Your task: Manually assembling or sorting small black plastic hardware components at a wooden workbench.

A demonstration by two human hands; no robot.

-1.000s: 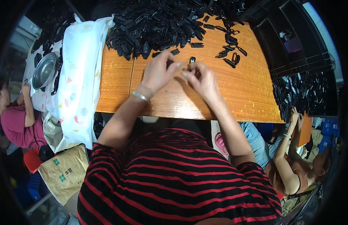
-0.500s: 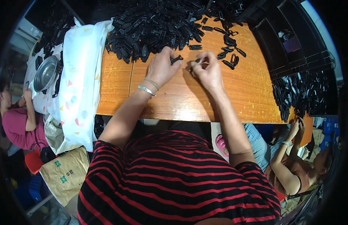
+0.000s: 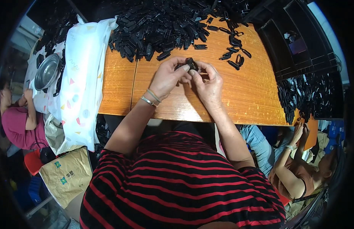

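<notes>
Close together above the wooden table [image 3: 177, 103], my left hand [image 3: 167, 78] and my right hand [image 3: 209, 83] are both closed on a small black plastic part [image 3: 190, 64]. It pokes up between my thumbs and fingertips; the fingers cover much of it, so whether it is one piece or two joined I cannot tell. Just beyond my hands lies a big heap of similar black plastic parts [image 3: 154, 32]. A single black part [image 3: 200, 47] rests on the wood at the heap's near edge.
Scattered black parts [image 3: 234, 49] lie at the far right. A patterned white plastic sheet [image 3: 81, 84] covers the table's left side, with a metal bowl [image 3: 46, 72] past it. A black crate [image 3: 299, 42] stands right, near another heap [image 3: 302, 95]. Co-workers sit left [image 3: 20, 122] and right [image 3: 295, 168].
My hands, apart half a second ago with a small black piece in each, have come together. The black part now sits between the fingertips of both.
</notes>
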